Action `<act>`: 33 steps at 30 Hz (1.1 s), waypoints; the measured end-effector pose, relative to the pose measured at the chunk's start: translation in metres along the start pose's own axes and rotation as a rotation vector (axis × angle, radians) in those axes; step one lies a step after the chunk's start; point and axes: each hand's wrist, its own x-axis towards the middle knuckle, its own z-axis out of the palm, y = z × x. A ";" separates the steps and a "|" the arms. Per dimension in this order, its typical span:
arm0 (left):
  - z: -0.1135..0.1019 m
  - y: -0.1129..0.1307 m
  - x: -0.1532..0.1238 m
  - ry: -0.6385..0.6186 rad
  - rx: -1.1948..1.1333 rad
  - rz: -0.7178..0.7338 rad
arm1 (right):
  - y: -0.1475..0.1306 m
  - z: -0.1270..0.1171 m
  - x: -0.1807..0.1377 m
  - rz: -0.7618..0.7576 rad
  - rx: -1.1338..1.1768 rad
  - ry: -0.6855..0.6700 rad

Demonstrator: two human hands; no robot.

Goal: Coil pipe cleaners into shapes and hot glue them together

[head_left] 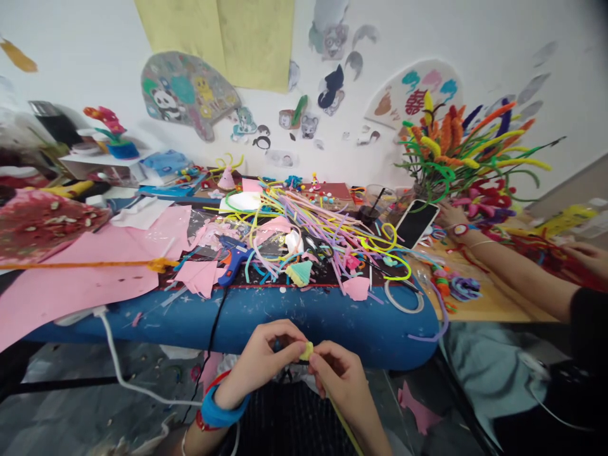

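Low in the middle, near the table's front edge, my left hand [275,348] pinches a small pale yellow piece [306,351], which looks like the curled end of a yellow pipe cleaner. Thumb and fingers of my right hand [339,370] close on its other side. From under the right hand a thin yellow strand [346,425] runs down toward my lap. Whether strand and curled end are one length is hidden by the fingers. Beyond my hands lie a green-and-yellow fuzzy triangle [299,273] and a pink scrap [357,288].
Loose pipe cleaners [327,225] heap across the blue table [185,313]. A blue glue gun [232,263] lies left of the heap, its black cord dropping past the edge. Pink sheets [99,272] spread farther left. On the right, another person's arm [517,266] reaches past a phone [418,223].
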 end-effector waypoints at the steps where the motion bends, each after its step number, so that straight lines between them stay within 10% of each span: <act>1: 0.000 0.000 0.001 -0.010 -0.041 -0.017 | 0.000 0.000 0.000 0.002 0.006 -0.005; 20: -0.017 -0.014 0.014 -0.419 -0.429 -0.343 | 0.002 0.005 -0.003 0.090 0.092 -0.121; 33: -0.007 -0.008 0.008 -0.239 -0.371 -0.262 | -0.002 0.006 0.002 0.047 0.069 0.002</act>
